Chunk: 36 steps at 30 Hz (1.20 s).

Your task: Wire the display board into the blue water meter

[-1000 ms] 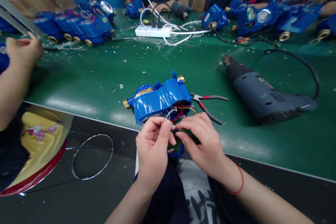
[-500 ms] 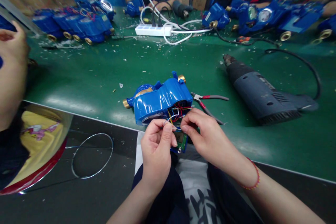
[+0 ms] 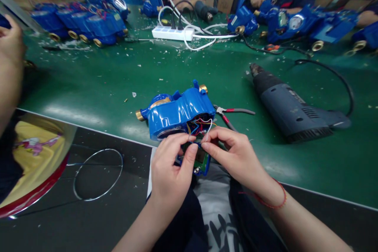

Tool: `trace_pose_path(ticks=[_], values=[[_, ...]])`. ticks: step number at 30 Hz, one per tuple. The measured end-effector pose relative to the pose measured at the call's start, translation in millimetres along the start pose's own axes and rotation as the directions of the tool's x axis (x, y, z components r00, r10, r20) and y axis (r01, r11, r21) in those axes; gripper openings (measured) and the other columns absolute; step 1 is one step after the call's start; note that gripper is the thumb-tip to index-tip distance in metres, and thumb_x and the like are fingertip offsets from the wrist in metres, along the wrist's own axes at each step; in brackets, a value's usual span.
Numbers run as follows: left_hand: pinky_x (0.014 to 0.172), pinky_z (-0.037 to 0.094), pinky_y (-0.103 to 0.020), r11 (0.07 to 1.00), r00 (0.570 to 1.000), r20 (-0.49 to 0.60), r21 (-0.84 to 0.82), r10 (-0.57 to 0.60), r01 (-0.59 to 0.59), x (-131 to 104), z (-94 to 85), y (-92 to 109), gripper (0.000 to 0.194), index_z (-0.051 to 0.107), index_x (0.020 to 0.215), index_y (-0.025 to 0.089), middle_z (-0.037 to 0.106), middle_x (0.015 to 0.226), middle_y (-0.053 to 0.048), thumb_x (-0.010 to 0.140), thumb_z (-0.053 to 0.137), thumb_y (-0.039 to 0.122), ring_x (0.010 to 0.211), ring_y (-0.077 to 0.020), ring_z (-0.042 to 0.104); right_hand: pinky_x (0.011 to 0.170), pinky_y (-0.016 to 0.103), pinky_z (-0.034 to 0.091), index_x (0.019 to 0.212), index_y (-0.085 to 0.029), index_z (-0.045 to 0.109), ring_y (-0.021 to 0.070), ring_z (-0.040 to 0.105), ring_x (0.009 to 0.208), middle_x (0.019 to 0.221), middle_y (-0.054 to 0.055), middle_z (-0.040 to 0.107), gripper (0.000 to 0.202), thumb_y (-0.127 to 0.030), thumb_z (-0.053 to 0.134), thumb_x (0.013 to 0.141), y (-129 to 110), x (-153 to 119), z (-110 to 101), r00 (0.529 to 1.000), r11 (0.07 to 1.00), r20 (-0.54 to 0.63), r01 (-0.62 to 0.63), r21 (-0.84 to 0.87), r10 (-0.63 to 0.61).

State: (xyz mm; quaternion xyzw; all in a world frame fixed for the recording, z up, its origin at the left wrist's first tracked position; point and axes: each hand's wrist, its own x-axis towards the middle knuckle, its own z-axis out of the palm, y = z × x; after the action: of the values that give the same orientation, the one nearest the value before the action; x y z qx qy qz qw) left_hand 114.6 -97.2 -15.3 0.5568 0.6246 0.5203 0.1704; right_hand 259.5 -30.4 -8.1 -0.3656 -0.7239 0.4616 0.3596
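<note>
A blue water meter (image 3: 180,112) with brass fittings lies on its side at the bench's front edge, its opening full of coloured wires (image 3: 201,125). Just below hangs a small green circuit board (image 3: 201,156) in a blue frame, with a display on it. My left hand (image 3: 174,161) is pinched closed at the board's upper left; what its fingertips hold is hidden. From the opening a white wire (image 3: 210,126) runs down into the closed thumb and forefinger of my right hand (image 3: 230,147). Red-and-grey pliers (image 3: 233,110) lie just beyond that hand.
A heat gun (image 3: 291,106) rests at the right with its cable trailing. Farther back are a white power strip (image 3: 171,34) and several blue meters (image 3: 103,27). Co-workers' arms show across the bench and at the left. A yellow stool (image 3: 38,141) stands lower left.
The white wire has passed from my left fingers to my right and now bends down toward the board. My left hand has shifted slightly left, over the board's edge.
</note>
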Motion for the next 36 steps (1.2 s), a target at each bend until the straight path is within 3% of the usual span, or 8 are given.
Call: trace_pose_path(ticks=[3, 6, 9, 14, 18, 27, 33, 36], values=[[0.094, 0.042, -0.048, 0.950, 0.980, 0.123, 0.252, 0.159, -0.186, -0.2, -6.0, 6.8, 0.016, 0.070, 0.100, 0.019, 0.068, 0.115, -0.012, 0.087, 0.062, 0.022, 0.110, -0.0291, 0.054, 0.062, 0.021, 0.046, 0.079, -0.017, 0.065, 0.0108, 0.057, 0.067, 0.074, -0.001, 0.063, 0.009, -0.024, 0.067, 0.084, -2.2, -1.0, -1.2, 0.991, 0.963, 0.041, -0.135, 0.234, 0.128], [0.093, 0.038, -0.055, 0.940, 0.964, 0.254, 0.304, 0.080, -0.158, 3.4, -10.1, 16.8, 0.014, 0.067, 0.097, 0.019, 0.064, 0.127, -0.014, 0.088, 0.057, 0.022, 0.115, -0.0339, 0.050, 0.065, 0.021, 0.048, 0.077, -0.017, 0.066, 0.0109, 0.059, 0.069, 0.075, -0.001, 0.066, 0.010, -0.026, 0.069, 0.082, -6.7, -1.5, -2.0, 0.985, 0.935, 0.072, -0.171, 0.310, 0.156], [0.094, 0.036, -0.055, 0.962, 0.943, 0.333, 0.251, 0.016, -0.105, 7.1, -12.5, 22.7, 0.013, 0.064, 0.096, 0.018, 0.064, 0.128, -0.013, 0.091, 0.053, 0.023, 0.119, -0.0337, 0.048, 0.066, 0.022, 0.050, 0.078, -0.018, 0.068, 0.0115, 0.062, 0.071, 0.077, 0.000, 0.069, 0.009, -0.024, 0.066, 0.085, -12.9, -3.2, -1.5, 0.992, 0.961, 0.052, -0.121, 0.249, 0.112], [0.091, 0.042, -0.041, 0.997, 0.940, 0.333, -0.007, -0.069, 0.076, 10.4, -12.8, 22.4, 0.015, 0.061, 0.091, 0.020, 0.068, 0.100, -0.007, 0.095, 0.047, 0.024, 0.103, -0.0241, 0.057, 0.070, 0.023, 0.048, 0.076, -0.018, 0.066, 0.0127, 0.062, 0.077, 0.078, 0.001, 0.066, 0.010, -0.013, 0.068, 0.084, -21.1, -5.5, -0.2, 0.976, 0.980, -0.120, 0.171, -0.100, -0.182], [0.081, 0.044, -0.036, 0.945, 0.900, 0.375, -0.142, -0.224, 0.294, 12.0, -9.5, 21.0, 0.014, 0.060, 0.087, 0.021, 0.064, 0.089, -0.003, 0.093, 0.049, 0.028, 0.085, -0.0210, 0.060, 0.069, 0.022, 0.047, 0.075, -0.017, 0.062, 0.0121, 0.060, 0.074, 0.076, 0.001, 0.063, 0.015, -0.005, 0.064, 0.084, -22.7, -3.3, -1.4, 0.953, 0.942, -0.119, 0.245, -0.231, -0.278], [0.076, 0.041, -0.034, 0.948, 0.912, 0.352, -0.154, -0.211, 0.279, 20.5, -4.0, 25.1, 0.014, 0.057, 0.078, 0.021, 0.059, 0.081, -0.002, 0.089, 0.050, 0.027, 0.081, -0.0205, 0.056, 0.068, 0.025, 0.046, 0.076, -0.018, 0.056, 0.0146, 0.058, 0.076, 0.077, 0.003, 0.060, 0.021, 0.002, 0.052, 0.084, -21.3, 1.8, -5.7, 0.927, 0.863, -0.054, 0.324, -0.387, -0.372], [0.074, 0.041, -0.033, 0.951, 0.916, 0.344, -0.146, -0.208, 0.271, 17.0, -7.6, 22.5, 0.016, 0.057, 0.079, 0.021, 0.060, 0.080, -0.001, 0.092, 0.049, 0.027, 0.080, -0.0198, 0.057, 0.070, 0.030, 0.046, 0.076, -0.020, 0.055, 0.0166, 0.056, 0.075, 0.076, 0.003, 0.058, 0.022, -0.003, 0.051, 0.088, -21.3, 3.2, -22.3, 0.900, 0.840, -0.218, 0.234, -0.490, -0.378], [0.074, 0.041, -0.032, 0.947, 0.915, 0.348, -0.165, -0.205, 0.275, 14.9, -8.0, 20.5, 0.016, 0.057, 0.081, 0.021, 0.060, 0.083, -0.002, 0.093, 0.048, 0.028, 0.080, -0.0194, 0.057, 0.070, 0.029, 0.047, 0.078, -0.020, 0.058, 0.0161, 0.058, 0.076, 0.077, 0.003, 0.060, 0.017, -0.008, 0.055, 0.090, -24.1, 2.1, -24.5, 0.919, 0.868, -0.168, 0.259, -0.423, -0.356]])
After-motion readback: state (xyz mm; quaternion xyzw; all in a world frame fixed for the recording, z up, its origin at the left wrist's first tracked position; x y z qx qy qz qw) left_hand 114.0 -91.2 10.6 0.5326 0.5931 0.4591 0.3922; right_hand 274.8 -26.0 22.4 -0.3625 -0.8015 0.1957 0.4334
